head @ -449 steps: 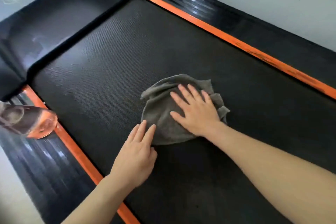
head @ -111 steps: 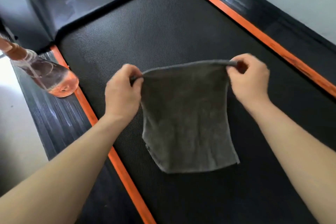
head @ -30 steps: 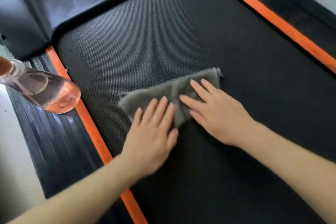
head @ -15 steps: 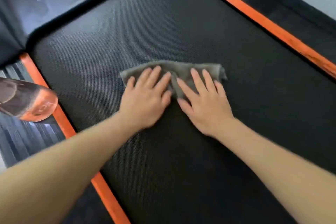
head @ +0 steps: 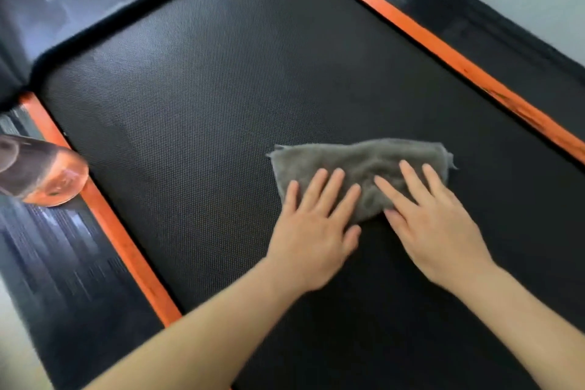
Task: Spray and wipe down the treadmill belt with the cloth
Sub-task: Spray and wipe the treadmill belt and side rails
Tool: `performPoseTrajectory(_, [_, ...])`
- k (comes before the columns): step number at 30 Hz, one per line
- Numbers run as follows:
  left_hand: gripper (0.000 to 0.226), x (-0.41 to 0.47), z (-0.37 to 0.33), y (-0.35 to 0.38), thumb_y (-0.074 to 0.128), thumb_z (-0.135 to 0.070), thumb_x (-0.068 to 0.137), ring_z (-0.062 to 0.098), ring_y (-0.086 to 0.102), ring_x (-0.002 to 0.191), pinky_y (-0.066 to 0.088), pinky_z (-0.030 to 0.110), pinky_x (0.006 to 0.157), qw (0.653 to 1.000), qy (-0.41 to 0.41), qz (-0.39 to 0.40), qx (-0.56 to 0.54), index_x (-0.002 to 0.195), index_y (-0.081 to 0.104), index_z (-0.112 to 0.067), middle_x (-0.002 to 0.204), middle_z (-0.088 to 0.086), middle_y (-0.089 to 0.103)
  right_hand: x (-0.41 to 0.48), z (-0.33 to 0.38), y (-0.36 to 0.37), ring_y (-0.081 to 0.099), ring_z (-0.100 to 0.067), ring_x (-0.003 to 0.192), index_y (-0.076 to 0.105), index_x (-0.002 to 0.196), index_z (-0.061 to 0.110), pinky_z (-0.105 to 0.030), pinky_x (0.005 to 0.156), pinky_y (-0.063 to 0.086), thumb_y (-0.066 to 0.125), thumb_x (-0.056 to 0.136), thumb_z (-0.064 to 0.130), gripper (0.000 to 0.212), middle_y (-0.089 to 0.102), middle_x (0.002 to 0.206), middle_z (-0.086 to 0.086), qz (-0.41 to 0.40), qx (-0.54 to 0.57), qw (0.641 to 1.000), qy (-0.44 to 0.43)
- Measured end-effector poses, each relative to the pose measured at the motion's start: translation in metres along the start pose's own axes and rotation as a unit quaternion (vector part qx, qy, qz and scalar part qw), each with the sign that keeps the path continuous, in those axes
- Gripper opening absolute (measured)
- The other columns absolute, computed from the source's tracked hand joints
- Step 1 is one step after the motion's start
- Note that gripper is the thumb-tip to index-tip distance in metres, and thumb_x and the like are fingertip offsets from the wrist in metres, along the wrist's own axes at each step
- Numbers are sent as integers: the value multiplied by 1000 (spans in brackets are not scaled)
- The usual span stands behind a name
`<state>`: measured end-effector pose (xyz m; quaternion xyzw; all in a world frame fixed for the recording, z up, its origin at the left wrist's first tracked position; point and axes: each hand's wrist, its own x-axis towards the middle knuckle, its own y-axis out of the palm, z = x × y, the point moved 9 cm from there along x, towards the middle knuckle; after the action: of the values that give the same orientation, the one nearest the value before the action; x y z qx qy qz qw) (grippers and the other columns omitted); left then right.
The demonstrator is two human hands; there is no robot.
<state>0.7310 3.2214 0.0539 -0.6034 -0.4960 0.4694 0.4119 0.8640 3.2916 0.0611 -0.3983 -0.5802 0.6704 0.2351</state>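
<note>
A blurred bottle [head: 44,174] is cut off at the left edge. Left hand [head: 313,237] and right hand [head: 433,231] press flat, fingers straight, on the fuzzy grey cloth [head: 357,158], centre-right on the dimpled black belt [head: 205,104].

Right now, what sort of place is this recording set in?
Likely a home or gym exercise area: a treadmill belt edged by orange strips, a grey cloth on it, and a bottle on the side rail.

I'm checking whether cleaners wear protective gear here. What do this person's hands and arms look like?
Nothing is worn. The left hand and right hand are bare: no gloves, rings or watch. The left forearm and right forearm are bare too, with no sleeve or wristband in view up to the frame's edge.
</note>
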Motion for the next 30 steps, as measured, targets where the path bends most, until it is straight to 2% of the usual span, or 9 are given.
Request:
performPoseTrajectory(5, [59, -78, -79, 32, 35, -55, 96, 24, 27, 148, 31, 58, 113, 993, 102, 55, 23, 149, 40, -30, 160, 3, 31, -137, 1, 34, 44, -46, 134, 58, 139, 24, -58, 90, 51, 16, 103, 53, 62, 47, 149, -19, -10, 56, 998, 28])
performPoseTrajectory(8, [57, -117, -71, 31, 37, -56, 96, 21, 32, 146, 39, 55, 109, 990, 108, 77, 51, 149, 40, -35, 159, -2, 34, -187, 32, 37, 45, -43, 132, 54, 137, 32, -55, 85, 55, 17, 102, 55, 56, 51, 146, -15, -25, 92, 995, -11])
performPoseTrajectory(14, [62, -132, 40, 2, 26, -55, 96, 25, 35, 145, 46, 51, 105, 991, -87, 78, 69, 153, 33, -32, 158, 4, 34, -115, 92, 30, 28, -32, 147, 40, 149, 38, -47, 116, 27, 29, 98, 53, 55, 37, 158, -7, 11, 95, 993, -73])
performPoseTrajectory(17, [74, -157, 81, 2, 7, -61, 93, 30, 18, 151, 32, 50, 117, 975, -186, 107, 50, 158, 15, -25, 163, 11, 19, -63, 147, 22, -10, -29, 152, 13, 157, 40, -49, 121, 0, 22, 104, 50, 55, 0, 167, -4, 38, 89, 984, -151])
performPoseTrajectory(19, [76, -174, 75, 6, 4, -61, 93, 35, 15, 151, 28, 49, 119, 971, -201, 115, 60, 156, 9, -19, 162, 19, 17, -55, 161, 18, -17, -27, 152, 9, 158, 39, -48, 121, -7, 21, 105, 50, 55, -10, 167, -2, 76, 89, 980, -164])
performPoseTrajectory(23, [69, -205, 20, 14, 29, -53, 94, 43, 45, 135, 45, 50, 106, 975, -191, 101, 62, 147, 43, -10, 145, 28, 45, -97, 141, 7, 7, -26, 154, 42, 149, 34, -43, 122, 7, 9, 97, 51, 64, 17, 165, 1, 93, 114, 970, -194])
performPoseTrajectory(26, [62, -215, -31, 21, 38, -46, 90, 42, 58, 121, 53, 46, 98, 983, -135, 105, 60, 137, 58, -13, 134, 30, 56, -147, 108, 2, 53, -26, 132, 78, 101, 29, -42, 109, 39, 31, 95, 44, 50, 63, 134, 1, 4, 107, 977, -184])
performPoseTrajectory(28, [54, -220, -62, 29, 44, -45, 83, 34, 67, 99, 60, 38, 80, 986, -100, 131, 35, 125, 69, -21, 119, 20, 66, -171, 88, -1, 68, -24, 111, 78, 74, 24, -40, 93, 53, 41, 90, 38, 43, 76, 106, 3, -54, 128, 980, -145])
performPoseTrajectory(30, [48, -224, -90, 34, 48, -44, 78, 26, 64, 80, 58, 32, 62, 985, -56, 161, 7, 117, 69, -27, 107, 10, 66, -181, 78, 3, 70, -23, 104, 77, 73, 20, -39, 83, 57, 44, 89, 36, 40, 76, 92, 4, -69, 157, 980, -103])
